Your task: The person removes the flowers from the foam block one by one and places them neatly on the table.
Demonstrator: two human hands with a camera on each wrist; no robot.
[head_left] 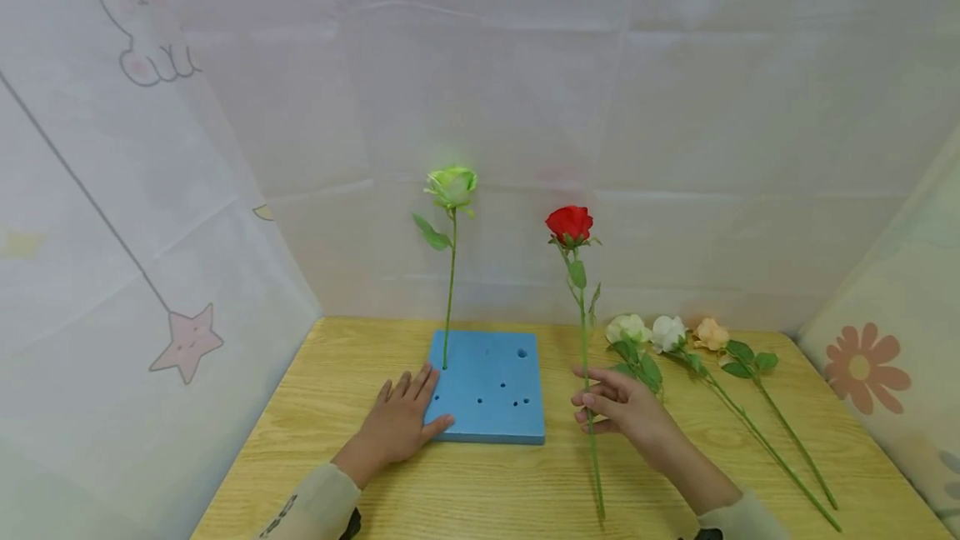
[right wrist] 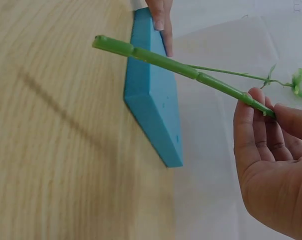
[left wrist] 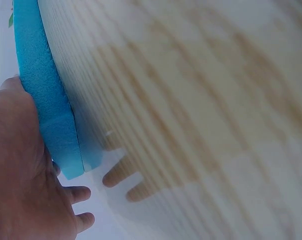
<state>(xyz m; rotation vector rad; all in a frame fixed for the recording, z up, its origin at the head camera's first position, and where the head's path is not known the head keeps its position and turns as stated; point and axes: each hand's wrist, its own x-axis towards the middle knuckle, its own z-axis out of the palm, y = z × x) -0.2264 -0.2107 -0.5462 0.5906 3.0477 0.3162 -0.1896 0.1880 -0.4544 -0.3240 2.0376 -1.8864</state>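
A blue foam block [head_left: 487, 419] with several holes lies on the wooden table. One hole near its left edge bears an upright light green rose [head_left: 452, 188]. My left hand [head_left: 397, 417] rests on the block's left edge, fingers straight and thumb along the front corner. To the right of the block, my right hand [head_left: 624, 412] pinches the stem of a red rose [head_left: 570, 225] between thumb and fingers. The bloom points up, and the lower end of the green stem [right wrist: 161, 61] hangs free above the table in the right wrist view.
Three more artificial flowers lie on the right of the wooden table [head_left: 360, 348]: a cream one [head_left: 627, 328], a white one [head_left: 667, 332] and a peach one [head_left: 711, 333]. Pale printed cloth [head_left: 480, 107] hangs behind the table and at both sides.
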